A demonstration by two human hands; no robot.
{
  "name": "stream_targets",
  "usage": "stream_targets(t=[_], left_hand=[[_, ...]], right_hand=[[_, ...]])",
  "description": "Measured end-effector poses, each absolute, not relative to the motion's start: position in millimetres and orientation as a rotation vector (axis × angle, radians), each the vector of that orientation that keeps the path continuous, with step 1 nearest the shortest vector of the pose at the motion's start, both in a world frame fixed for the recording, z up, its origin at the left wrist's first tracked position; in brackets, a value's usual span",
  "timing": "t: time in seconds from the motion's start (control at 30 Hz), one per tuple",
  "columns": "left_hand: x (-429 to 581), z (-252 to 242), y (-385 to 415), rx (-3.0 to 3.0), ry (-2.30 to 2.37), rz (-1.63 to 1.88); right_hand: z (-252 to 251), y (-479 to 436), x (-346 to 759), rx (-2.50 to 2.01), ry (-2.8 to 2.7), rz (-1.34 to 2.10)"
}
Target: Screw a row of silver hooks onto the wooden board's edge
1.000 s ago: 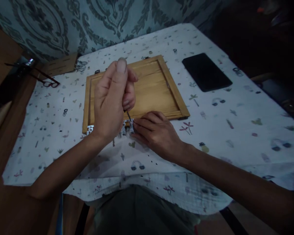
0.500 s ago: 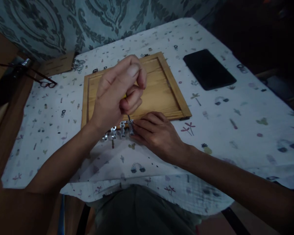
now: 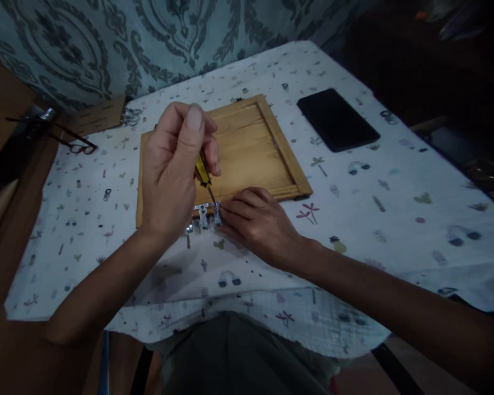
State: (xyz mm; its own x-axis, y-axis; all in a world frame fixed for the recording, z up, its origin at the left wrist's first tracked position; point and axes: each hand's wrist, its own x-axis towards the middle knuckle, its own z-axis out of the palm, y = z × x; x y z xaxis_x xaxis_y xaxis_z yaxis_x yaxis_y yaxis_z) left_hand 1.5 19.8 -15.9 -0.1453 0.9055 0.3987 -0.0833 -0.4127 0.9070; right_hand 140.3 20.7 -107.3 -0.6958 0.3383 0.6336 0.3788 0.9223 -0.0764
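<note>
My left hand (image 3: 175, 164), raised over the left part of a framed wooden board (image 3: 247, 148), grips a yellow-and-black screwdriver (image 3: 203, 171). Its shaft slants down, and the tip meets a shiny metal hook rail (image 3: 205, 214) along the board's near edge. Part of the rail is hidden behind my left wrist. Low against that same edge, my right hand (image 3: 261, 225) has its fingers pressed together at the right end of the rail, beside the screwdriver tip. What lies beneath those fingers is hidden.
A black phone (image 3: 337, 119) lies to the right of the board on the patterned tablecloth (image 3: 379, 203). Glasses (image 3: 82, 148) and a piece of cardboard (image 3: 99, 116) are at the back left, near a patterned wall (image 3: 156, 38).
My left hand has shifted left and turned, with its thumb now uppermost, so more of the screwdriver's yellow handle shows. My right hand stays at the rail. The view has shifted slightly.
</note>
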Motion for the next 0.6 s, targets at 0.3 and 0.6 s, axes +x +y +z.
stream_targets(t=[0.3,0.6], left_hand=[[16.4,-15.8,21.4,1.3,0.929,1.67],[14.3,-9.6,22.9,1.263,0.915,1.581]], right_hand=[[-106.4,20.9,141.6,-0.512,-2.401,-0.039],[-105.7,21.1,142.3,-0.503,-2.402,0.008]])
